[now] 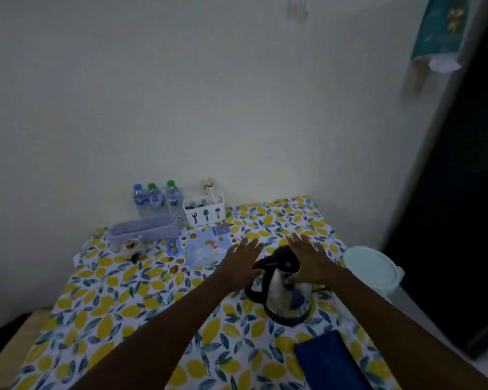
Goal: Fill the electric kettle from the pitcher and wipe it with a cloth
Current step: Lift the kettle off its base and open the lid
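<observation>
One head-worn camera looks forward and down over the table, facing the wall.

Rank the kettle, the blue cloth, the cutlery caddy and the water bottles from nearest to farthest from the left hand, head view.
From the left hand:
1. Kettle, right beside it.
2. Cutlery caddy, beyond, by the wall.
3. Blue cloth, at the near edge; water bottles, far left. Too close to call.

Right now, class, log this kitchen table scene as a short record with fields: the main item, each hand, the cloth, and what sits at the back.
main item: steel electric kettle with black lid, upright on its base
left hand: left hand open, fingers spread, at the kettle's handle side
right hand: right hand open, fingers spread, above the kettle's other side
cloth: dark blue cloth folded, lying near the kettle's front
back of table: three water bottles, white cutlery holder
surface: lemon-print tablecloth
</observation>
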Tool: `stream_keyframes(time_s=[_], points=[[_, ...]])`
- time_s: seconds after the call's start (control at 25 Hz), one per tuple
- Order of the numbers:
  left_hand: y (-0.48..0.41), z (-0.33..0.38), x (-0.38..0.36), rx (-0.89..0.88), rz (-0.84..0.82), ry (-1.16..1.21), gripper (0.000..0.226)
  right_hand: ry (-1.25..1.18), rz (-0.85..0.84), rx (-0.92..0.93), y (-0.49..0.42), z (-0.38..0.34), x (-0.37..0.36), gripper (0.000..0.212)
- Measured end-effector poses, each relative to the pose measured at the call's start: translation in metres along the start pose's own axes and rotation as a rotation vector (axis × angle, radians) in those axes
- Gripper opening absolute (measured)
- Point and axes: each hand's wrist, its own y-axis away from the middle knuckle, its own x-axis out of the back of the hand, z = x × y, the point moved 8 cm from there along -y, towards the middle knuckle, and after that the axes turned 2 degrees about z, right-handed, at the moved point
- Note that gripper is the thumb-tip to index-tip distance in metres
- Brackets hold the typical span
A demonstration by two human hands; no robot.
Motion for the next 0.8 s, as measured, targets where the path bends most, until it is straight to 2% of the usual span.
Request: stream_keyframes(time_s=[0.12,0.2,0.32,0.4,0.6,0.8], points=[[-0.012,0.009,-0.027,0.049,-0.070,0.046,0.073,-0.058,0.039,-0.101,-0.006,0.010,-0.028,0.110],[-0.020,0.012,-0.046,0.088,-0.101,0.120,0.070,-0.188,0.144,-0.092,-0.006,0.011,-0.039,0.106],[-0.027,0.007,-0.061,0.131,-0.033,0.218,0.065,-0.363,0.277,-0.061,-0.010,0.016,-0.043,0.104],[-0.029,-0.001,-0.064,0.155,0.002,0.265,0.060,-0.419,0.290,-0.100,-0.013,0.024,-0.047,0.108],[-0.022,-0.007,-0.063,0.183,0.037,0.331,0.056,-0.417,0.269,-0.141,-0.012,0.029,-0.043,0.110],[0.010,-0.010,-0.046,0.195,0.159,0.377,0.057,-0.465,0.381,-0.084,0.010,0.006,-0.027,0.108]])
